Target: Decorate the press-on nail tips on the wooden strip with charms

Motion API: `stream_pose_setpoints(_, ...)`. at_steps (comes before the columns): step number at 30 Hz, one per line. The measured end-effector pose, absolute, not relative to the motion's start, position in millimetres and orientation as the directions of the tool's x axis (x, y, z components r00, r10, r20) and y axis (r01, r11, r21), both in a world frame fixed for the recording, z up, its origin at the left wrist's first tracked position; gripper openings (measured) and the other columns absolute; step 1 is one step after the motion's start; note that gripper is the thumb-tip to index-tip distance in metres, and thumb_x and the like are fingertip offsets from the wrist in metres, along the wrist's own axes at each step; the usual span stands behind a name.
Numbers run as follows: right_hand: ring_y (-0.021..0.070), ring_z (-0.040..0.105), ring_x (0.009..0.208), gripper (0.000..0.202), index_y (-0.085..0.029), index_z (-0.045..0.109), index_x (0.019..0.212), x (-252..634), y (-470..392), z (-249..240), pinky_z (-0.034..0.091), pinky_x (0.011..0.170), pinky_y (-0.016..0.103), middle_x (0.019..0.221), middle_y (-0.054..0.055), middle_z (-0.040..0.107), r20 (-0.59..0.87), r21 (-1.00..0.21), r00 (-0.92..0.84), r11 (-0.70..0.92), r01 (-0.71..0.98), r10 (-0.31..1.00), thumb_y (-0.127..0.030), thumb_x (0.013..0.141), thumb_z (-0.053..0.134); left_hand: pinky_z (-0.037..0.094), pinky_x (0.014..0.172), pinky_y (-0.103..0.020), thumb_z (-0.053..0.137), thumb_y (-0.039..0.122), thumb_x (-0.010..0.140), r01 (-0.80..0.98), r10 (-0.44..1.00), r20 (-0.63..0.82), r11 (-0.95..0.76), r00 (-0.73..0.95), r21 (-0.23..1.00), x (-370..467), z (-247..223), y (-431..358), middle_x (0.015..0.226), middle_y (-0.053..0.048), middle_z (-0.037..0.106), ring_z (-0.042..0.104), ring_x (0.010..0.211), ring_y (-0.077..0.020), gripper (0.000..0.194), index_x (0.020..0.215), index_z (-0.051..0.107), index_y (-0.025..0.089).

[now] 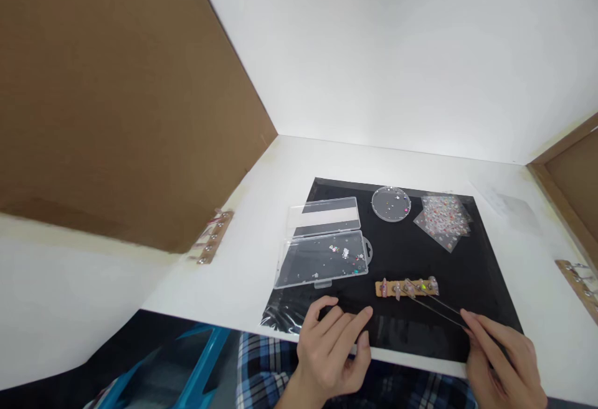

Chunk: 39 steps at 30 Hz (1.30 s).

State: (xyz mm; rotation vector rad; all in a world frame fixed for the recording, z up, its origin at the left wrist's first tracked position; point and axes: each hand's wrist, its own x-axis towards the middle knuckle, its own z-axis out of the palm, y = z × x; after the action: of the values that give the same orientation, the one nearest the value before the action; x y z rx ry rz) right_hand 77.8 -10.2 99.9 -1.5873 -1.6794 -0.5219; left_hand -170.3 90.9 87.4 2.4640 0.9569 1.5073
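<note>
My right hand (502, 359) pinches a pair of thin metal tweezers (441, 305) at the lower right. The tweezer tips reach over a small tan strip (379, 289) that bears several decorated nail pieces; whether they touch a piece is too small to tell. My left hand (332, 350) rests at the mat's front edge, left of the strip, with its fingers loosely curled and apart and nothing in it. Behind it, an open clear plastic case (322, 259) holds small white and coloured charms.
On the black mat (387, 247) lie a round clear dish (391, 203) with tiny gems and a stack of sticker sheets (443, 219). More decorated strips lie at the far left (215, 238) and far right (579, 284). Cardboard panels stand at both sides.
</note>
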Motion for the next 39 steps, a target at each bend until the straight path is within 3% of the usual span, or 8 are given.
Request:
stream_pose_setpoints(10, 0.0178, 0.071, 0.089, 0.088, -0.035, 0.061, 0.158, 78.6, -7.4, 102.8, 0.054, 0.080, 0.035, 0.110, 0.005, 0.075, 0.753, -0.186, 0.032, 0.165, 0.969, 0.657, 0.012, 0.085, 0.074, 0.053, 0.092, -0.036, 0.055, 0.002, 0.092, 0.481, 0.557, 0.772, -0.790, 0.306, 0.380, -169.0, 86.0, 89.6, 0.072, 0.003, 0.069, 0.057, 0.059, -0.0109, 0.027, 0.111, 0.072, 0.012)
stream_pose_setpoints(23, 0.0182, 0.073, 0.087, 0.088, -0.041, 0.059, 0.159, 76.7, -6.5, 104.6, 0.057, 0.078, 0.034, 0.106, 0.002, 0.077, 0.750, -0.165, 0.034, 0.137, 0.977, 0.660, 0.009, 0.087, 0.074, 0.054, 0.088, -0.036, 0.055, 0.002, 0.087, 0.486, 0.545, 0.773, -0.797, 0.325, 0.357, -169.5, 85.7, 89.4, 0.073, 0.003, 0.071, 0.058, 0.057, -0.0104, 0.029, 0.109, 0.071, 0.013)
stream_pose_setpoints(39, 0.0172, 0.072, 0.084, 0.088, -0.038, 0.059, 0.159, 76.1, -4.6, 108.6, 0.056, 0.076, 0.033, 0.104, 0.003, 0.077, 0.758, -0.142, 0.001, 0.164, 0.976, 0.652, 0.009, 0.087, 0.074, 0.052, 0.092, -0.036, 0.054, 0.004, 0.091, 0.489, 0.540, 0.774, -0.800, 0.332, 0.349, -168.9, 86.0, 89.4, 0.073, 0.002, 0.072, 0.057, 0.057, -0.0112, 0.026, 0.109, 0.071, 0.013)
